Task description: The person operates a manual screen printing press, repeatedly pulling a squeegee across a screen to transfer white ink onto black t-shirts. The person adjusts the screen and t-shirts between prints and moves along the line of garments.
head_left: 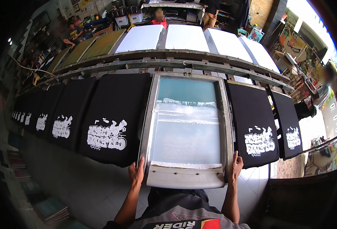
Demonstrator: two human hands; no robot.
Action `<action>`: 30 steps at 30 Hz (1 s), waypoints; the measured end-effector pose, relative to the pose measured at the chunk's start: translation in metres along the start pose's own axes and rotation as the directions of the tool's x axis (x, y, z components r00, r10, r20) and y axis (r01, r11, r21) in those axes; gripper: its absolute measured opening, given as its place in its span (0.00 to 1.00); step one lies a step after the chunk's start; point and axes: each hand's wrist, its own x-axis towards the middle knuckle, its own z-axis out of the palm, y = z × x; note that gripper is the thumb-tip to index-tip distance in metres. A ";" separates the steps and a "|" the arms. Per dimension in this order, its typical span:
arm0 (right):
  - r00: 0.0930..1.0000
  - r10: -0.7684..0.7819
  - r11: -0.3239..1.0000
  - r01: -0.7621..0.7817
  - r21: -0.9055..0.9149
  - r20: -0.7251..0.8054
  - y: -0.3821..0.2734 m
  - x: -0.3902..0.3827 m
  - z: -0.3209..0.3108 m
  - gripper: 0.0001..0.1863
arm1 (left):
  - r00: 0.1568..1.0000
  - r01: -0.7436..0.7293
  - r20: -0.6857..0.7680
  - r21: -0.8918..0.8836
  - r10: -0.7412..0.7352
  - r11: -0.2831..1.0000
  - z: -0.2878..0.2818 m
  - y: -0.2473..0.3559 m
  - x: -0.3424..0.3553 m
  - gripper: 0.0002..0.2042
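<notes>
A screen printing frame [228, 129] lies in front of me, with my left hand [137, 172] closed on its near left side and my right hand [236, 167] closed on its near right side. Both thumbs rest along the rails; the other fingers are partly hidden. White ink [187, 112] is smeared across the mesh, which is teal at the far end. Across the near end sits a broad pale bar [185, 178] with small screws, apparently a squeegee, its inner edge coated in white ink. What lies beneath the frame is hidden.
Black shirts with white prints lie on boards left [117, 103] and right [252, 110]. Beyond a long metal rail [168, 63] are boards with white shirts [185, 38]. One person [323, 89] stands at the right; others are at the back. Stacked screens [52, 210] sit low left.
</notes>
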 end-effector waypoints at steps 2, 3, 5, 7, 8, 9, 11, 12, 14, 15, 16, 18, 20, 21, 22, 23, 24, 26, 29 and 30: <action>0.999 -0.035 0.999 0.035 0.005 -0.003 -0.008 0.002 0.005 0.36 | 0.991 -0.110 -0.075 0.029 0.112 0.994 0.008 -0.014 0.008 0.35; 1.000 -0.026 1.000 0.026 0.002 -0.007 -0.004 0.008 0.007 0.36 | 0.984 -0.148 -0.095 0.005 0.148 0.989 0.013 -0.014 0.008 0.34; 0.999 -0.043 0.999 0.043 0.010 -0.016 0.000 0.019 0.005 0.35 | 0.964 -0.235 -0.139 -0.045 0.226 0.971 0.024 -0.011 0.014 0.33; 1.000 -0.026 0.999 0.027 0.021 -0.014 -0.004 0.016 0.004 0.34 | 0.959 -0.262 -0.130 -0.056 0.253 0.963 0.028 -0.009 0.017 0.32; 1.000 -0.023 0.999 0.023 0.034 0.001 -0.001 0.015 0.007 0.34 | 0.966 -0.242 -0.108 -0.049 0.236 0.969 0.027 -0.011 0.018 0.31; 1.000 -0.018 0.999 0.019 0.046 -0.010 0.000 0.017 0.004 0.33 | 0.985 -0.171 -0.018 -0.018 0.171 0.985 0.021 -0.016 0.020 0.31; 1.000 -0.023 1.000 0.023 0.017 -0.012 0.002 0.023 0.004 0.31 | 0.992 -0.120 0.049 0.008 0.119 0.993 0.019 -0.011 0.017 0.30; 0.999 -0.033 0.999 0.032 -0.029 -0.008 0.010 0.026 0.008 0.31 | 0.991 -0.134 0.030 -0.007 0.134 0.991 0.017 -0.007 0.015 0.30; 0.998 -0.060 0.995 0.058 -0.087 -0.022 0.018 0.028 0.013 0.32 | 0.993 -0.095 0.064 -0.029 0.097 0.995 0.021 -0.021 0.018 0.30; 0.999 -0.028 0.995 0.026 -0.098 -0.017 0.018 0.028 0.013 0.33 | 0.995 -0.070 0.069 -0.038 0.073 0.997 0.019 -0.018 0.019 0.30; 0.999 -0.032 0.996 0.029 -0.086 -0.029 0.019 0.026 0.012 0.32 | 0.995 -0.078 0.059 -0.014 0.079 0.997 0.021 -0.015 0.018 0.30; 0.998 -0.049 0.997 0.046 -0.062 -0.043 0.021 0.023 0.011 0.32 | 0.996 -0.090 0.024 0.028 0.090 0.996 0.029 -0.008 0.013 0.31; 0.990 -0.121 0.983 0.109 -0.145 -0.076 0.036 0.026 0.018 0.28 | 0.976 -0.198 -0.076 0.074 0.203 0.978 0.036 -0.034 0.021 0.33; 0.989 -0.125 0.983 0.113 -0.143 -0.080 0.036 0.026 0.020 0.28 | 0.941 -0.258 -0.189 0.135 0.281 0.957 0.045 -0.029 0.019 0.33; 0.988 -0.128 0.983 0.116 -0.141 -0.083 0.037 0.026 0.020 0.28 | 0.971 -0.199 -0.113 0.104 0.211 0.974 0.042 -0.026 0.019 0.34; 0.987 -0.139 0.979 0.125 -0.159 -0.083 0.038 0.025 0.021 0.28 | 0.990 -0.133 -0.036 0.084 0.137 0.987 0.038 -0.022 0.017 0.34; 0.985 -0.150 0.975 0.133 -0.178 -0.084 0.036 0.024 0.020 0.28 | 0.990 -0.129 -0.052 0.098 0.134 0.987 0.041 -0.023 0.022 0.34; 0.984 -0.164 0.965 0.146 -0.216 -0.068 0.031 0.022 0.021 0.28 | 0.988 -0.111 -0.098 0.121 0.123 0.986 0.048 -0.041 0.034 0.33; 0.993 -0.114 0.973 0.106 -0.207 -0.027 0.014 0.019 0.019 0.29 | 0.980 -0.070 -0.176 0.148 0.096 0.986 0.054 -0.028 0.031 0.39; 0.993 -0.117 0.972 0.109 -0.210 -0.028 0.013 0.018 0.019 0.30 | 0.987 0.006 -0.156 0.198 0.026 0.980 0.047 -0.023 0.026 0.40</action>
